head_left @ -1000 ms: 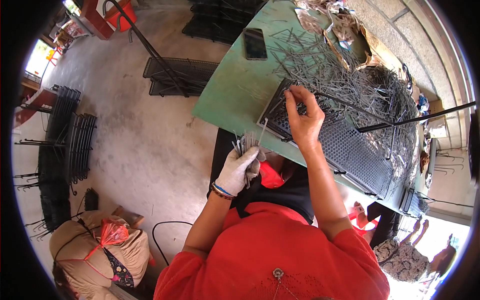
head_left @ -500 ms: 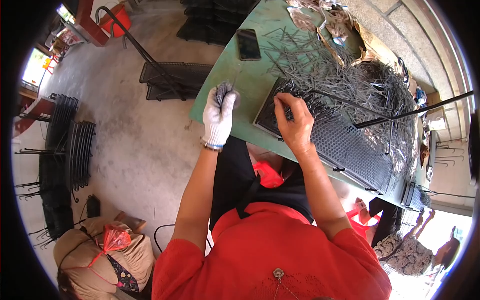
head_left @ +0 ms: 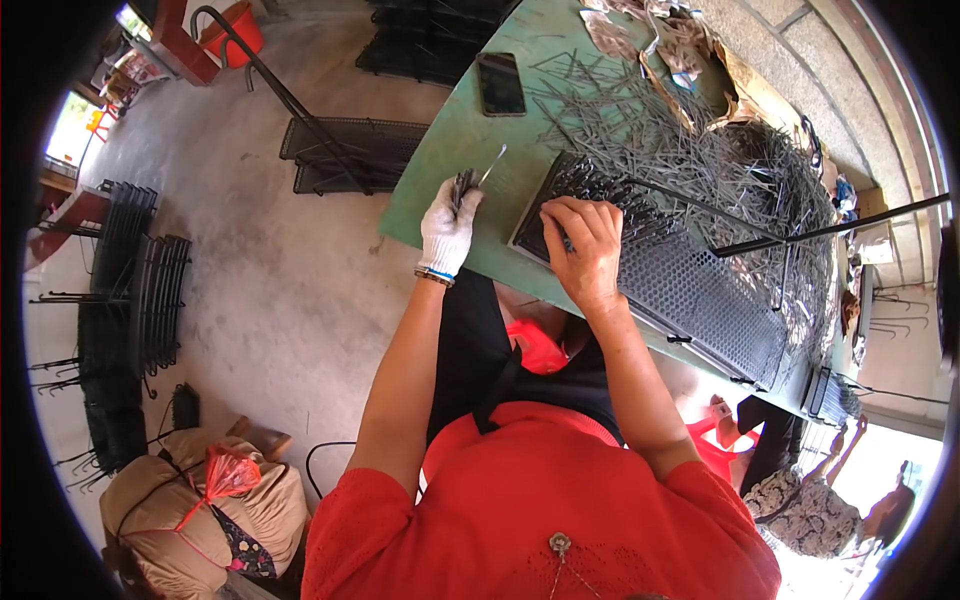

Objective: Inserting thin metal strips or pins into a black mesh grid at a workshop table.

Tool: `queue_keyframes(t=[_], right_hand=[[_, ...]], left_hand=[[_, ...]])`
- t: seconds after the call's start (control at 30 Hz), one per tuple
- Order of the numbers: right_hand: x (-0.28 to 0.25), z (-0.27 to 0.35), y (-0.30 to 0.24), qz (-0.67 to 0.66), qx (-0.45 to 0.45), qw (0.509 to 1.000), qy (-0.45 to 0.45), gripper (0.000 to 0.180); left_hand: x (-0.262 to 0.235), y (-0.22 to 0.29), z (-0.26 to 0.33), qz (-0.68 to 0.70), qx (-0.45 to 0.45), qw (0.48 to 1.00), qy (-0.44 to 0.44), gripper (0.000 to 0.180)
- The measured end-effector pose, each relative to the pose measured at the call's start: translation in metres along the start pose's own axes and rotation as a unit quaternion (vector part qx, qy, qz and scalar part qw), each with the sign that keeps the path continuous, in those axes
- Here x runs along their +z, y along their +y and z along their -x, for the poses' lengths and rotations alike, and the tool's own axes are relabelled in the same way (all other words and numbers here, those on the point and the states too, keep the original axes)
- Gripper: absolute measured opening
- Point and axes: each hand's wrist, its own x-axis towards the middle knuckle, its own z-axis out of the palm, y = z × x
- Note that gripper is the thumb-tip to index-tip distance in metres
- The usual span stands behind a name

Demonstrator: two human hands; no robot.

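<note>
My left hand (head_left: 447, 228), in a white work glove, grips a small bundle of thin dark metal rods (head_left: 467, 183) over the near edge of the green table (head_left: 440, 150). My bare right hand (head_left: 585, 240) presses its fingertips onto the near corner of a black wire mesh panel (head_left: 690, 290) that lies flat on the table. A big loose heap of the same metal rods (head_left: 660, 130) is spread just beyond the panel.
A dark phone (head_left: 499, 84) lies on the table's far left part. Torn brown cardboard (head_left: 700, 50) sits behind the heap. Black wire racks (head_left: 350, 155) rest on the concrete floor at left, more racks (head_left: 130, 300) stand further left, and tied sacks (head_left: 190, 510) lie at lower left.
My left hand rose from my lap to the table edge with the rod bundle. My right hand came down onto the mesh panel's near corner.
</note>
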Motion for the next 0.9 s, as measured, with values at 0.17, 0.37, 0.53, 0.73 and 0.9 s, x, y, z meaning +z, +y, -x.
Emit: queue_keyframes(t=[0.17, 0.37, 0.53, 0.73, 0.9], right_hand=[[-0.002, -0.001, -0.001, -0.006, -0.024, 1.000, -0.009, 0.014], [-0.001, -0.002, 0.001, 0.026, -0.002, 1.000, -0.010, 0.012], [-0.011, -0.011, 0.001, -0.018, 0.023, 0.997, -0.065, 0.018], [-0.042, -0.004, -0.020, -0.312, 0.259, 0.906, -0.124, 0.021], [-0.066, 0.031, -0.017, -0.439, 0.413, 0.787, -0.135, 0.022]], left_hand=[[-0.001, 0.003, -0.005, 0.052, -0.019, 0.998, 0.015, 0.022], [-0.019, 0.027, 0.009, 0.338, -0.134, 0.932, 0.011, 0.022], [-0.027, 0.082, 0.057, 0.384, -0.215, 0.898, 0.021, 0.019], [-0.013, 0.146, 0.114, 0.320, -0.288, 0.899, -0.086, 0.016], [0.015, 0.146, 0.132, 0.298, -0.342, 0.875, -0.172, 0.018]])
